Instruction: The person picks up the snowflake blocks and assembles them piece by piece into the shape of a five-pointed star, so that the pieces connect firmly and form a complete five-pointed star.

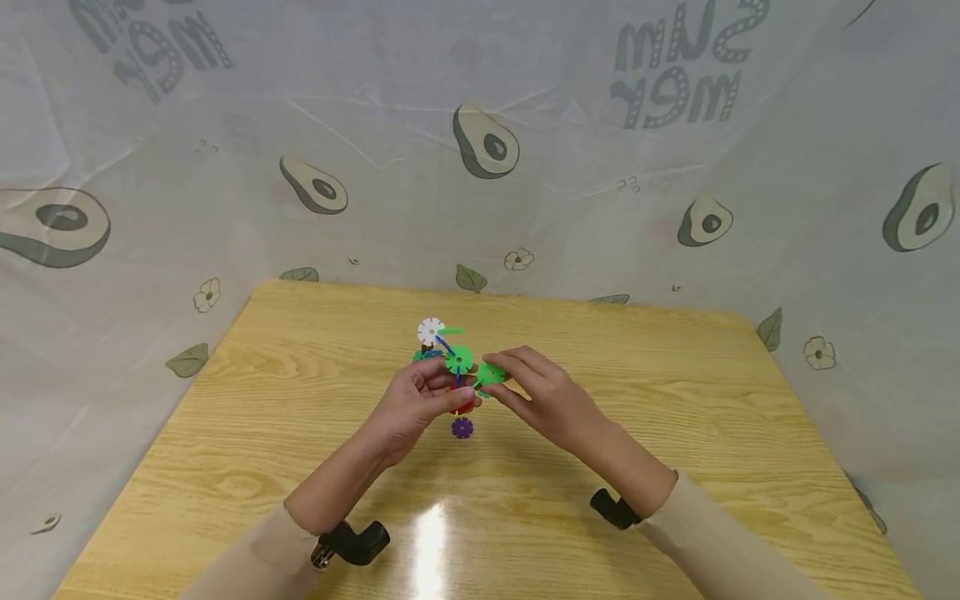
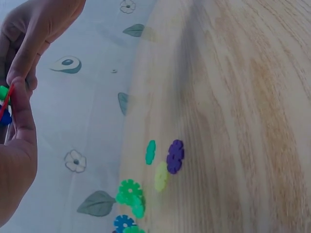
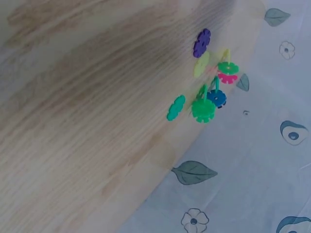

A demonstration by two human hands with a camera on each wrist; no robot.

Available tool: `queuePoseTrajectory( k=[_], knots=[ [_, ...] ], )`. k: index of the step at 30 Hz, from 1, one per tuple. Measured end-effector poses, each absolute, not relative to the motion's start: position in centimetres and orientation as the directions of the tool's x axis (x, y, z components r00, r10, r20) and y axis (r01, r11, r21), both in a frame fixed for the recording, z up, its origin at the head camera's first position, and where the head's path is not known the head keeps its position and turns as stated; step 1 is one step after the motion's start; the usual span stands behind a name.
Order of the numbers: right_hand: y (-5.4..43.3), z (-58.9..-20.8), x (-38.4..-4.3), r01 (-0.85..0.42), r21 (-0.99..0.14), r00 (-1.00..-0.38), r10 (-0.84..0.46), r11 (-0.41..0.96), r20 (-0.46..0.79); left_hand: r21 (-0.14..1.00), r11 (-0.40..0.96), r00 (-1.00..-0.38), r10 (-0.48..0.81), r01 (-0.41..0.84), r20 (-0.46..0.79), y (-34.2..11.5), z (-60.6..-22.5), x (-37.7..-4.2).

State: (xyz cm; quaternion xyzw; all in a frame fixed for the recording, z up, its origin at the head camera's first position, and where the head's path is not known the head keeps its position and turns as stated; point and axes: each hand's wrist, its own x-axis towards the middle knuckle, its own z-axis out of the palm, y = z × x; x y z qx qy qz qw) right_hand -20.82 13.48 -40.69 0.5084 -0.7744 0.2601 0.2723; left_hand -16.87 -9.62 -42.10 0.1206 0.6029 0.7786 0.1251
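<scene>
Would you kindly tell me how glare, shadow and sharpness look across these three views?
Head view: a bright glare streak on the tabletop at bottom centre, between the forearms; left wrist view: a bluish, hazy cast, a soft dark band, perhaps a shadow, near the top, and the purple disc slightly soft-edged; right wrist view: similarly hazy, with the wood grain softened.

head view: evenly lit; white glare on near worktop [image 1: 675,392] | wrist views: dimmer, hazy | left wrist: blurred dark streak
</scene>
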Motion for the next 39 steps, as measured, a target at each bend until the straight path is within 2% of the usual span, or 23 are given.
queuePoseTrajectory(
  k=[6,15,22,35,39],
  knots=[
    [13.7,-40.3,-21.1,-0.947,-0.067,-0.269,-0.665,0.313,0.697,0.965,-0.253,-0.924,0.38,-0.068,0.035,-9.9,-42.0,-17.1],
    [13.9,-40.5,-20.6,-0.943,-0.045,-0.267,-0.67,0.33,0.692,0.965,-0.25,-0.912,0.409,-0.081,0.029,-9.8,-42.0,-17.0],
    [14.1,-40.1,-20.5,-0.95,0.006,-0.223,-0.694,0.311,0.685,0.974,-0.209,-0.894,0.448,-0.084,0.019,-10.0,-41.7,-17.0],
    [14.0,-40.0,-20.0,-0.947,0.053,-0.202,-0.712,0.318,0.673,0.982,-0.169,-0.869,0.495,-0.083,0.011,-10.6,-41.4,-17.4],
    [13.8,-40.2,-20.1,-0.937,0.035,-0.235,-0.703,0.347,0.671,0.988,-0.135,-0.885,0.465,-0.076,-0.005,-10.6,-41.3,-17.4]
  ],
)
